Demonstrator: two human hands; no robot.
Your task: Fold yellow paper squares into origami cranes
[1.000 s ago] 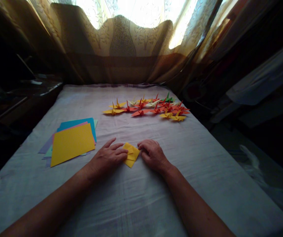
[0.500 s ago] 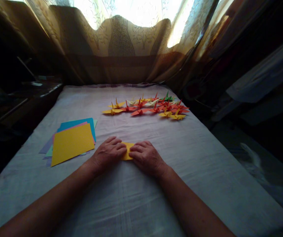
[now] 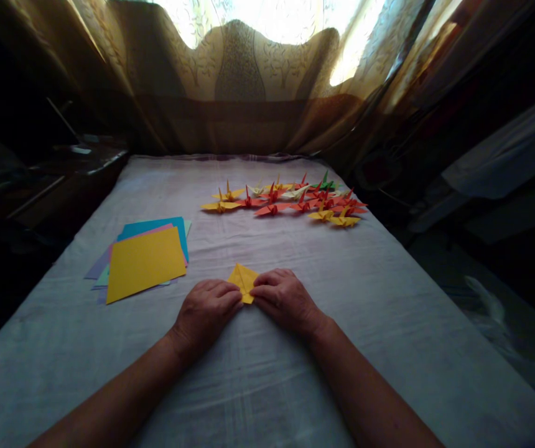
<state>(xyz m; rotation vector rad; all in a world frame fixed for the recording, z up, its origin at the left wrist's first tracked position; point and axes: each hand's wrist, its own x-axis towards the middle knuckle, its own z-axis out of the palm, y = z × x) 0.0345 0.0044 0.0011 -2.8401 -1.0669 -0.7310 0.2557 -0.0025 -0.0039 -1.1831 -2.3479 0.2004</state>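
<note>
A small folded yellow origami paper [image 3: 244, 277] lies on the cloth between my hands, its upper point facing away from me and crease lines on its face. My left hand [image 3: 209, 311] pinches its lower left edge, fingers bent together. At its lower right edge my right hand [image 3: 288, 302] grips with thumb and fingertips. The paper's narrow lower tip shows between the two thumbs. Both side corners are partly covered by my fingers.
Left of my hands lies a stack of coloured paper squares [image 3: 148, 258], yellow on top. Several folded paper cranes [image 3: 272, 208] in red, yellow, white and green stand toward the back right. A pale cloth [image 3: 342, 386] covers the table; a curtain [image 3: 239, 118] hangs behind.
My fingers have slid down toward the paper's lower edges, so more of its upper part shows. The whole view has shifted slightly, moving the stack and cranes rightward.
</note>
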